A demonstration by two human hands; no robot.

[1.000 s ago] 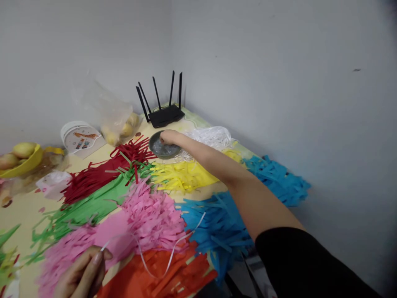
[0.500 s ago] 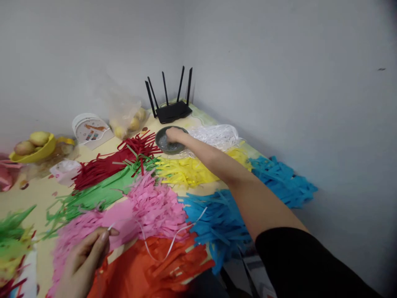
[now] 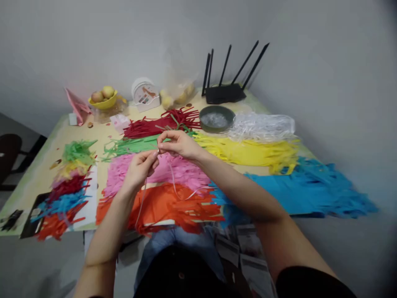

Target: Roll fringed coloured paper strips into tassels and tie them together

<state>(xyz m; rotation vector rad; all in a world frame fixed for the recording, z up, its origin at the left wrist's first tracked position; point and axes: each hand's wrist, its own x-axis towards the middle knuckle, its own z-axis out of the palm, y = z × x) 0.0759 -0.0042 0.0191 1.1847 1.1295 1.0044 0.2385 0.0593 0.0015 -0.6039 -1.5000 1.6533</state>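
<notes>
My left hand (image 3: 142,167) pinches a thin white string (image 3: 174,182), whose ends hang down over the pink fringed strips (image 3: 189,169) and the orange ones (image 3: 164,203). Close against it, fingertips nearly touching, my right hand (image 3: 175,144) is closed in a pinch; what it holds is too small to name. Both hands are above the green (image 3: 136,145) and pink strips. Behind them stands a dark green bowl (image 3: 232,120) with small clear pieces inside.
Dark red strips (image 3: 145,127), yellow strips (image 3: 245,152), blue strips (image 3: 288,190) and a white string bundle (image 3: 263,126) cover the table. A black router (image 3: 225,94) stands behind. Fruit fills a yellow bowl (image 3: 104,104). Multicoloured fringe bunches (image 3: 70,190) lie at left.
My right hand has left the bowl and come back beside my left hand, over the green and pink strips. The view has shifted, showing more of the table's left side.
</notes>
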